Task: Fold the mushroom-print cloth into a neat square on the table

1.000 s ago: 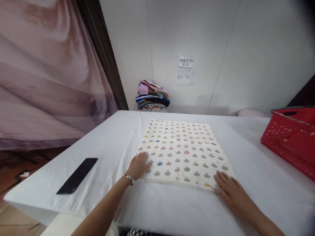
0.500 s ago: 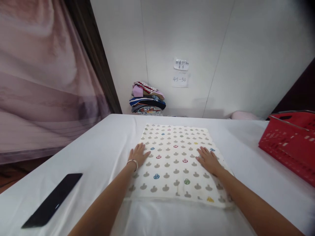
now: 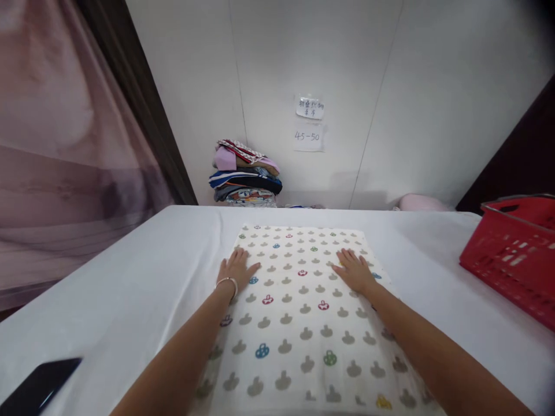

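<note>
A white cloth (image 3: 299, 323) printed with grey and coloured mushrooms lies spread flat on the white-covered table in front of me. My left hand (image 3: 236, 270) rests palm down at its left edge, fingers spread, with a pale bracelet (image 3: 229, 281) on the wrist. Near the right edge, my right hand (image 3: 356, 271) also lies flat on the cloth, fingers apart. Neither hand grips anything. The near edge of the cloth runs to the bottom of the view.
A red plastic basket (image 3: 511, 254) stands on the table at the right. A black phone-like slab (image 3: 41, 384) lies at the lower left. Behind the table's far edge is a stack of folded cloths (image 3: 247, 173) against the wall. A pinkish curtain (image 3: 65, 173) hangs at the left.
Both hands have slid toward the far end of the cloth, staying flat on it. The view has shifted, so the cloth's near part and the black slab appear lower.
</note>
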The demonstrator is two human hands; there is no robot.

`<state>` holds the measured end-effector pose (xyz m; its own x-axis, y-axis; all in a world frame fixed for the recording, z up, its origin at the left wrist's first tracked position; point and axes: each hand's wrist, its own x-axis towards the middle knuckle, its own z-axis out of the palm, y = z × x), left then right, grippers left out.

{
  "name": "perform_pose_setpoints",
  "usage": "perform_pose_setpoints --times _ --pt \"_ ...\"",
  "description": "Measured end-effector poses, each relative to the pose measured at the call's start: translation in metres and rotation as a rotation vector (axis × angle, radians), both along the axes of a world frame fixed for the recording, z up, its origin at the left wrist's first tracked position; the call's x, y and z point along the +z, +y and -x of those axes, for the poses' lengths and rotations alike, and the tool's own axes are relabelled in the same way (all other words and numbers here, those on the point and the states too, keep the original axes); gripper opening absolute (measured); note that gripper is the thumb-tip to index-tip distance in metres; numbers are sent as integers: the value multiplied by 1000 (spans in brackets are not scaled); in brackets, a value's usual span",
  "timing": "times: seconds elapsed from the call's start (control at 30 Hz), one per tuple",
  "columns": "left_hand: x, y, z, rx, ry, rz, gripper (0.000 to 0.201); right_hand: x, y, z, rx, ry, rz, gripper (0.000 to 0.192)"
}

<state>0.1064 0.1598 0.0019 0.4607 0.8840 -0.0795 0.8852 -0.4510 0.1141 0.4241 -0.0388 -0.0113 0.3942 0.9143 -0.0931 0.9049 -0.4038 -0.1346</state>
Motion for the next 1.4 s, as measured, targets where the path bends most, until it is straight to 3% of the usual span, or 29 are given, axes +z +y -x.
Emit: perform_pose_setpoints --times 0.17,0.33,0.53,0.63,0.77,0.87,1.0,1.13,1.4 --pt "-6 6 -1 14 15 -6 76 -5 5 -10 6 52 -16 64" --pt "1 30 -28 -62 5 -148 72 3 45 -33 -54 -23 -40 63" --pt "-13 66 -27 21 6 -36 76 -11 68 -66 -171 -30 -28 68" --pt "-15 65 -25 14 7 -43 77 -11 66 -68 -157 -22 -23 67" --pt "-4 62 -39 24 32 -83 75 -2 77 -60 -125 -25 -46 66" --pt "2 72 -54 -62 26 -154 73 1 96 -55 -48 -11 -47 66" --pt "-5 91 -62 -34 30 -62 75 -2 115 -55 -38 32 -15 65" --pt "-11 98 -59 -4 11 -50 77 -4 113 -61 -33 48 -18 63" --pt "-5 94 -60 -28 -9 -59 77 -7 89 -86 -128 2 -62 69"
